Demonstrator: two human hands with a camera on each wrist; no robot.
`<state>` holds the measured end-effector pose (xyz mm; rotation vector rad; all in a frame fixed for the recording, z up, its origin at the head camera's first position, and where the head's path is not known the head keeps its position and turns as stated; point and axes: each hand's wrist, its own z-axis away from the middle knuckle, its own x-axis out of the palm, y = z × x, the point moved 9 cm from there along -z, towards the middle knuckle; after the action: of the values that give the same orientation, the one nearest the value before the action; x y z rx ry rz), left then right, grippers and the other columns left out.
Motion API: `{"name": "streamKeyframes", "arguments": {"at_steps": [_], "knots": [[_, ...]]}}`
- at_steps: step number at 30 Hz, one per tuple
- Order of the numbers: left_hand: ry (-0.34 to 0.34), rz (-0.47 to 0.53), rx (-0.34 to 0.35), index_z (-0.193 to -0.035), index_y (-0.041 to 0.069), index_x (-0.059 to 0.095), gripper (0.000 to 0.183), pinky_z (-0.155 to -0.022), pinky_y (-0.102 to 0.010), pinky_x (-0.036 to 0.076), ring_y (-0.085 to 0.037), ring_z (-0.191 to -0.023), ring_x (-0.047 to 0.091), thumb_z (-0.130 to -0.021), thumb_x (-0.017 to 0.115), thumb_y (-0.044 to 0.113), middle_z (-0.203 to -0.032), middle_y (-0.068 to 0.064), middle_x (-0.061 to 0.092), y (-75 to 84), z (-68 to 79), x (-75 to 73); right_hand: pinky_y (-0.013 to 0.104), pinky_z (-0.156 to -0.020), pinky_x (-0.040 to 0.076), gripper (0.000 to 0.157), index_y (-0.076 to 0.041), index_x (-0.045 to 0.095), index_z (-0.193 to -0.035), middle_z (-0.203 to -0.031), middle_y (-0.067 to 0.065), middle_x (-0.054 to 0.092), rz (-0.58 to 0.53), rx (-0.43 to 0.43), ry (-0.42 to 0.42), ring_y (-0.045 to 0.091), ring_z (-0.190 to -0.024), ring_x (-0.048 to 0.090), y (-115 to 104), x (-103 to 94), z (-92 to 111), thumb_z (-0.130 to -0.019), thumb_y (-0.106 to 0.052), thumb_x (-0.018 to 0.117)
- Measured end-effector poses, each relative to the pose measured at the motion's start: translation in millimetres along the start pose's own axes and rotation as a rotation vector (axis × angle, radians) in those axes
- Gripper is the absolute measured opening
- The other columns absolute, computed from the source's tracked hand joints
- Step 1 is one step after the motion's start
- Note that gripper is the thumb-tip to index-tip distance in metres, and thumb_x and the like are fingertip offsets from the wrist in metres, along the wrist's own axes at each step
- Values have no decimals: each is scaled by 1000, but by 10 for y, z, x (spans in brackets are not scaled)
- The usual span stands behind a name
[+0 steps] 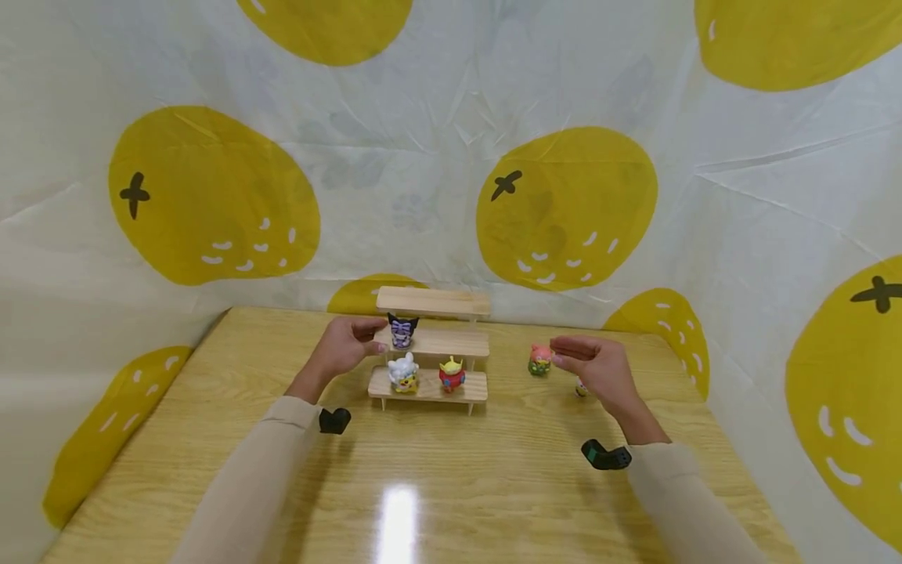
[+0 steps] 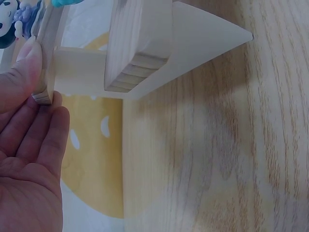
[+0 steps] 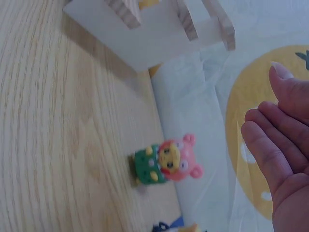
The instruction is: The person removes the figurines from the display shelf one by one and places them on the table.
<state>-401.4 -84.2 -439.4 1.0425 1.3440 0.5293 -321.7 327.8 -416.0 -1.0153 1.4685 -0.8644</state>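
You face a table (image 1: 521,486) with smooth wood grain, glossy enough to mirror light brightly. Your shelf (image 1: 433,300) has smooth wooden boards, cut grain showing at their ends, and flat, matt side panels (image 2: 193,43), while the pink-and-green figurine (image 1: 539,362) looks like moulded plastic. Your sleeves (image 1: 247,478) are matt cloth, and the backdrop (image 1: 416,180) is a creased sheet with faint sheen.

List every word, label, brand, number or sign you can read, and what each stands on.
There is no readable text.
White cloth backdrop printed with yellow fruit: dark cross-shaped marks, not lettering.
Small black angular device by the right beige sleeve: a green patch, too small to tell whether it bears text.
Pink-and-green toy figure: no lettering visible.
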Motion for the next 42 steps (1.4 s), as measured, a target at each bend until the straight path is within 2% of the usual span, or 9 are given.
{"name": "streamKeyframes", "arguments": {"at_steps": [7,13,17,21,25,32,42], "knots": [[-12,8,12,-145,2,61,50,-115,-50,52,-38,-137,60,-98,73,12,-148,-18,62,12,5,2,14,-87,60,43,3,68,-134,-135,25,69,27,7,-39,-6,-99,73,-130,266,-80,-96,-16,77],[3,13,11,-144,3,63,49,-114,-51,52,-37,-135,62,-97,75,12,-146,-18,64,-5,-5,-15,16,-88,61,41,1,69,-134,-134,24,70,-10,-2,-77,-3,-101,74,-261,505,-164,-96,-14,77],[-6,0,8,-144,3,63,49,-113,-51,53,-37,-135,62,-97,75,13,-146,-18,64,-22,-12,4,20,-91,62,41,0,70,-133,-134,21,71,-4,4,-102,6,-107,75,-359,659,-215,-96,-14,77],[-2,-3,12,-144,3,62,49,-113,-51,53,-37,-135,62,-98,74,12,-146,-18,64,-3,-4,-2,29,-96,63,41,2,70,-133,-132,21,72,-3,-2,-120,24,-115,75,-481,811,-265,-96,-14,77],[5,9,11,-144,3,63,49,-113,-51,53,-37,-135,62,-97,74,11,-146,-18,64,18,2,-18,37,-99,63,39,2,70,-132,-132,23,71,-7,-9,-148,33,-119,73,-564,968,-332,-96,-13,76],[2,13,9,-144,3,63,49,-113,-51,53,-37,-135,62,-97,74,11,-146,-18,64,-9,-10,-2,45,-103,61,34,-2,74,-127,-132,25,71,-11,9,-176,33,-120,72,-695,1180,-413,-94,-10,78],[-1,23,1,-144,1,62,49,-114,-50,52,-37,-137,60,-97,74,10,-147,-19,63,22,11,-1,42,-101,62,32,0,75,-123,-128,24,73,-10,32,-194,32,-118,73,-780,1476,-509,-93,-6,78]]}}
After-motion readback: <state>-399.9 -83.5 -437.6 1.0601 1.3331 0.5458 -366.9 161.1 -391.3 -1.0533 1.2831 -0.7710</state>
